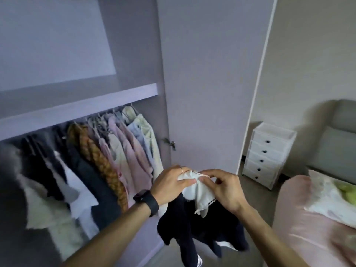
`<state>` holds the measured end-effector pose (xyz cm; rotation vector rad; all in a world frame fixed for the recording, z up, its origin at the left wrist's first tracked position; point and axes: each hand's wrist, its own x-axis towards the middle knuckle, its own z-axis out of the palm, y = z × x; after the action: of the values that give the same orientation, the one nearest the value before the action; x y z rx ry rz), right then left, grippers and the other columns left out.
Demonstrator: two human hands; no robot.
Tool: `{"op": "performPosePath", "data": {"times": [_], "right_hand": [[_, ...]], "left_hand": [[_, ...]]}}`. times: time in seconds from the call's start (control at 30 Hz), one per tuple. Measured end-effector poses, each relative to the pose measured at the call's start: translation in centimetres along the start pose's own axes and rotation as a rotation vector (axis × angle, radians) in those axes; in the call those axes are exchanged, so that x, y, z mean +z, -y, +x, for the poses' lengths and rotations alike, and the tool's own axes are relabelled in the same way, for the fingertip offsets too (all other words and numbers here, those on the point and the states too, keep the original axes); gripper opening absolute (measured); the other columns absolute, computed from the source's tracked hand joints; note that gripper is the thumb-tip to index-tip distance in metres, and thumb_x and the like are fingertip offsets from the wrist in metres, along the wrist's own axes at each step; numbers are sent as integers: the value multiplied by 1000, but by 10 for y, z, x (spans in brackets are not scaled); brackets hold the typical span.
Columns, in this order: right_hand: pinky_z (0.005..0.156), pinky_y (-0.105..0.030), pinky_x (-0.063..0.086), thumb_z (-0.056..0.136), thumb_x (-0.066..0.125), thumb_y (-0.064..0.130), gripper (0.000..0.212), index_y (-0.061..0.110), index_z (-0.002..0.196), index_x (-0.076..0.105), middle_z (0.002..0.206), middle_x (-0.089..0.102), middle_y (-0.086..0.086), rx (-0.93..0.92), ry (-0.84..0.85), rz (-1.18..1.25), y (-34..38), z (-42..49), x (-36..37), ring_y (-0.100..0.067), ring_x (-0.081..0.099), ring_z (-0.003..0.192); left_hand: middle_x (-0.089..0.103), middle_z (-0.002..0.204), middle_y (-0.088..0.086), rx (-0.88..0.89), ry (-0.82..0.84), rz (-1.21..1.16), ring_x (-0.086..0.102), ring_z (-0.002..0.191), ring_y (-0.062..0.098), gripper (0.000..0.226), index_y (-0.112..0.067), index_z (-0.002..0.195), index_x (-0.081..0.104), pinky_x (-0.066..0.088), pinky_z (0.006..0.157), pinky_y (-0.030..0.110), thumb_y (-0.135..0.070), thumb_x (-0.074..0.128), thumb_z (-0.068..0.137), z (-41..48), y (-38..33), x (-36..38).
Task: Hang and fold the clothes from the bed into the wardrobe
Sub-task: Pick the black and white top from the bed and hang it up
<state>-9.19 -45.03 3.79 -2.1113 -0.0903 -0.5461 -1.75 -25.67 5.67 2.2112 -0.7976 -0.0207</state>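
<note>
Two hands up close together in front of the open wardrobe (133,45). Left hand (171,185), black watch (146,202) on the wrist, gripping the white lace-edged collar (200,191) of a dark top (202,230) between thumb and curled fingers. Right hand (225,189) pinching the same collar just beside it, fingers bent. Rest of the top hanging loose below both hands. To the left, a row of hung clothes (115,149) packed close under the wardrobe shelf (81,106): pinks, creams, darks. Wardrobe door (208,83) standing open behind the hands. To the right, a corner of the bed (304,228) in a pink cover, with more pale clothes (327,201) lying on it. White chest of drawers (267,153) against the far wall, near the grey headboard (339,135).
</note>
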Motion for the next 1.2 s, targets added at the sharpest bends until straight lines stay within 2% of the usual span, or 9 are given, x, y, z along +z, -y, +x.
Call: {"op": "performPosePath", "data": {"times": [0.2,0.4,0.5,0.6,0.7,0.8,0.97,1.07,1.2], "right_hand": [[57,-8,40,84,77,43,7,47,87,72,90,72,27,-115,226,127,32,77,117,-3,54,52],[69,-15,50,86,71,49,9,41,86,73,89,71,25,-293,486,114,50,124,191,1,66,76],[69,-14,50,88,70,43,4,47,88,69,85,70,27,-367,567,112,61,143,222,5,65,80],[70,-11,50,90,69,39,5,44,92,69,88,69,30,-444,615,161,77,157,260,8,65,84],[80,-19,52,93,66,40,12,35,103,69,98,69,23,-489,707,187,106,162,307,5,64,95],[87,-26,52,95,64,40,24,27,115,66,110,70,14,-532,809,190,150,159,366,-7,65,105],[98,-32,48,95,60,46,39,22,126,57,123,68,4,-422,961,176,218,140,469,-18,63,115],[99,-31,46,96,58,46,46,16,131,53,128,65,-4,-297,962,164,241,129,533,-26,61,119],[100,-34,44,101,53,41,47,8,135,51,134,60,-15,-190,901,154,261,116,599,-35,56,124]], "left_hand": [[70,99,-10,-185,-265,-19,65,95,7,14,-23,99,70,51,86,30,-36,66,93,-35,79,-89],[63,88,-11,-331,-487,202,60,85,8,12,-34,88,60,47,73,30,-39,59,98,-78,117,-128],[65,118,-8,-546,-614,393,56,113,14,24,-30,113,67,44,92,30,-45,56,98,-105,135,-140],[46,150,-11,-833,-673,642,32,142,18,37,-38,130,60,21,112,34,-53,49,99,-141,138,-156],[22,163,-7,-1046,-575,926,3,153,25,42,-44,140,49,-6,121,50,-54,37,101,-178,133,-179],[11,166,2,-1225,-425,1157,-19,151,34,42,-44,144,43,-31,106,64,-43,40,102,-214,124,-208],[-9,167,11,-1345,-213,1453,-41,138,39,43,-40,146,40,-40,92,68,-39,28,105,-254,129,-252],[-6,166,15,-1285,-166,1565,-39,134,46,56,-33,144,45,-40,92,68,-33,13,98,-270,146,-262],[20,162,18,-1171,-188,1722,-7,144,55,64,-30,132,60,-26,106,71,-29,11,92,-284,162,-262]]}}
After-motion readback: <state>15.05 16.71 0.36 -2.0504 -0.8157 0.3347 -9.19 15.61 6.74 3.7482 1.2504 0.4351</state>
